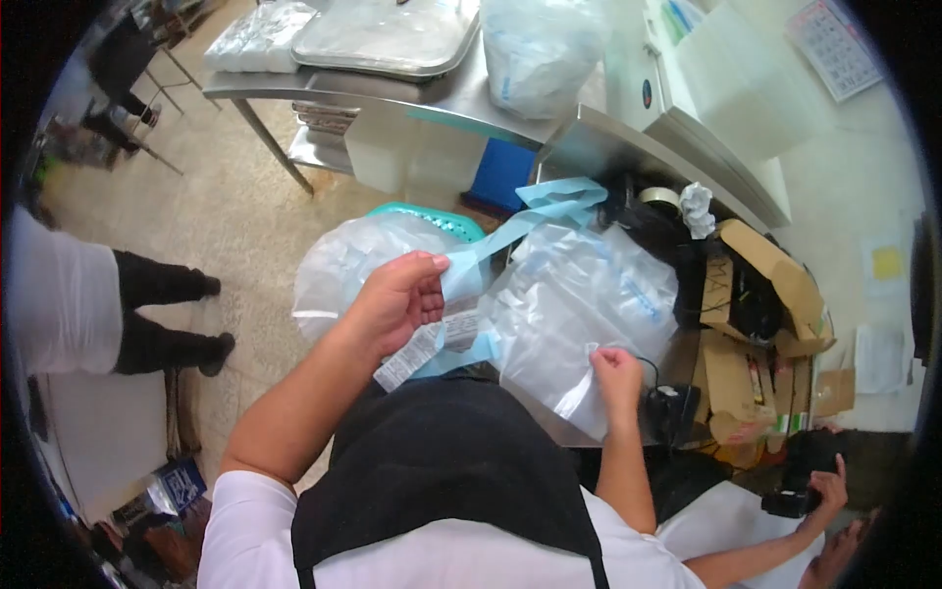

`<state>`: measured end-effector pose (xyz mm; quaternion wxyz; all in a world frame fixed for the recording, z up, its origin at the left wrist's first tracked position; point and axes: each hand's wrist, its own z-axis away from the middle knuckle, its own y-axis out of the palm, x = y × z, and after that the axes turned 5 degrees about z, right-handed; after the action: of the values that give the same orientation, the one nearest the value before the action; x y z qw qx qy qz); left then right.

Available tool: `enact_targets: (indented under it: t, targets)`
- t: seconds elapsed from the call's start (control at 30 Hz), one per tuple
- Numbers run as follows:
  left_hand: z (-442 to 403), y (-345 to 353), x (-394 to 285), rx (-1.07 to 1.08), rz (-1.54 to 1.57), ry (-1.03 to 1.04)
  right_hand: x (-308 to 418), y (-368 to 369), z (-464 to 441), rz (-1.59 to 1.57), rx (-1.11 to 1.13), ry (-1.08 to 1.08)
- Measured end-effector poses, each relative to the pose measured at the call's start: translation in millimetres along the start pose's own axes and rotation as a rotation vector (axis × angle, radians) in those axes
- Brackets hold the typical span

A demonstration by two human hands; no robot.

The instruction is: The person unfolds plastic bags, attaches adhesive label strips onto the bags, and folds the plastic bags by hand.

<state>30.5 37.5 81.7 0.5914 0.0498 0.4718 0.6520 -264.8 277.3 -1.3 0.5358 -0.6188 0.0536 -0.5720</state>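
My left hand (407,299) is closed on a light blue plastic strip (510,231), which stretches away to the upper right over the bags. Printed white labels (410,355) hang below that hand. With thumb and fingertips, my right hand (616,378) pinches the near edge of a clear plastic bag (559,324). This bag lies among other clear bags with blue print on the steel table. Beyond my left hand, below table height, a teal basket (432,216) holds a large translucent bag (348,260).
A steel table (285,90) at the back carries metal trays (388,39) and a big clear bag (545,54). Open cardboard boxes (770,285), a tape roll (659,199) and crumpled paper (697,209) lie right. A person (74,304) stands left; another person's hand (829,486) holds a black device.
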Motion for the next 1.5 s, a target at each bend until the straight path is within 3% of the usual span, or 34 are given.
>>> enact_targets:
  t: [0.07,0.17,0.27,0.37,0.57,1.07,1.1,1.2,1.3,1.37,1.47,1.5]
  targets:
    - [1,-1,0,-0.001,0.000,-0.005,14,0,5,0.033,-0.024,0.006]
    - [-1,-4,2,0.005,0.002,-0.013,52,-8,18,0.323,-0.204,-0.024]
    - [-1,-3,2,0.006,0.000,-0.016,34,-7,13,0.324,-0.020,-0.052]
    - [1,-3,3,-0.003,0.006,-0.019,30,1,20,0.262,-0.082,-0.318]
    - [1,-6,1,0.038,0.015,-0.015,37,-7,26,0.268,-0.204,-0.366]
    - [0,-3,1,0.057,-0.092,0.029,52,-7,26,0.430,-0.078,-0.327]
    - [4,2,0,0.030,-0.161,0.055,71,-11,30,0.311,-0.032,-0.359]
    - [18,18,3,0.224,-0.516,0.090,149,-14,49,-0.049,0.162,-0.479]
    - [32,37,5,0.340,-0.583,0.119,198,-2,68,-0.281,0.503,-0.602]
    - [42,48,0,0.402,-0.584,0.173,197,28,66,-0.449,0.616,-0.591]
    - [46,39,0,0.248,-0.647,0.429,203,29,52,-0.602,0.768,-0.479]
    - [53,36,-9,0.184,-0.720,0.427,207,26,48,-0.641,0.817,-0.419]
